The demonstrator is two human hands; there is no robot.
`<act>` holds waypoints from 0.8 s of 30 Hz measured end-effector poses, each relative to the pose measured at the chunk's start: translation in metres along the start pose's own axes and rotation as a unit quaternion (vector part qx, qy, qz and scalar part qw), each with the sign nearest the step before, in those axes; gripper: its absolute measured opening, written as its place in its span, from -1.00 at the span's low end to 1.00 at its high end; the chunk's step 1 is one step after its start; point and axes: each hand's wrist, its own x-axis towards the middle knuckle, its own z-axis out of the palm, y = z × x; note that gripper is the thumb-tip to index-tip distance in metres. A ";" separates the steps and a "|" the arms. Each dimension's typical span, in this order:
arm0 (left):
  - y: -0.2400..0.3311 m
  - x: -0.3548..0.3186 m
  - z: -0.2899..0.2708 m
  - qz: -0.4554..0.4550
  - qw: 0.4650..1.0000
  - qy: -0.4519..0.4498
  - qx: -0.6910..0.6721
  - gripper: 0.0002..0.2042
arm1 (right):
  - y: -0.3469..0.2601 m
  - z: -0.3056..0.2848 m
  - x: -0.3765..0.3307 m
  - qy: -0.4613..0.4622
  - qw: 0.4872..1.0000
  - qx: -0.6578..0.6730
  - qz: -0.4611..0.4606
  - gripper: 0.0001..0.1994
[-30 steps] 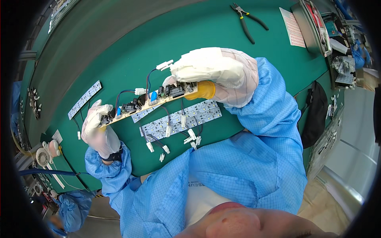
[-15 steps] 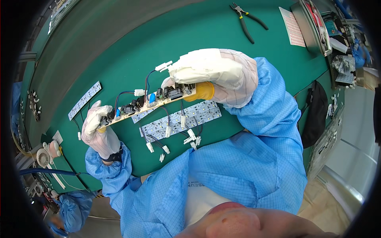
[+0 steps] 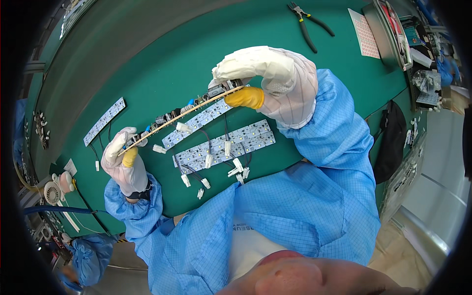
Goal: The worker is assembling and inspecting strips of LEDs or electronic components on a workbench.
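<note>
Between my gloved hands a long, narrow circuit board point(image 3: 183, 114) is held above the mat, turned nearly edge-on. Black, silver and blue components stand along its far side. My left hand point(image 3: 123, 146) pinches its lower left end, the yellow thumb tip against the near face. At the upper right end my right hand point(image 3: 250, 81) is closed on it in the same way. Below lie white LED strip boards: one slanted strip point(image 3: 199, 123), partly hidden by the held board, and a joined group point(image 3: 226, 149) with wires and white connectors point(image 3: 227, 148).
Another LED strip point(image 3: 104, 121) lies far left on the green mat point(image 3: 162, 64). Cutting pliers point(image 3: 309, 25) with dark handles rest at the back, near a label sheet point(image 3: 364, 33) and a metal tray point(image 3: 393, 34). A small fan point(image 3: 52, 192) sits at left, a black pouch point(image 3: 388, 142) at right.
The held board has tilted edge-on, its right end rising. Its wired white connectors have dropped from the far side to below it. More of the slanted LED strip shows.
</note>
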 end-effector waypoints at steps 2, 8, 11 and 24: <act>-0.001 0.001 0.000 -0.005 1.000 0.007 0.009 -0.73 | 0.002 0.003 -0.002 0.008 1.000 0.004 0.005 -0.67; -0.006 -0.001 0.002 0.062 0.997 0.023 0.032 -0.76 | 0.009 0.008 -0.001 0.038 0.997 -0.040 -0.048 -0.73; -0.006 0.001 0.001 0.081 0.992 0.015 0.091 -0.78 | 0.012 0.013 -0.002 0.042 0.995 -0.043 -0.082 -0.77; -0.006 0.003 0.005 0.074 0.986 -0.004 0.148 -0.79 | 0.010 0.006 -0.004 0.026 0.986 -0.084 -0.142 -0.76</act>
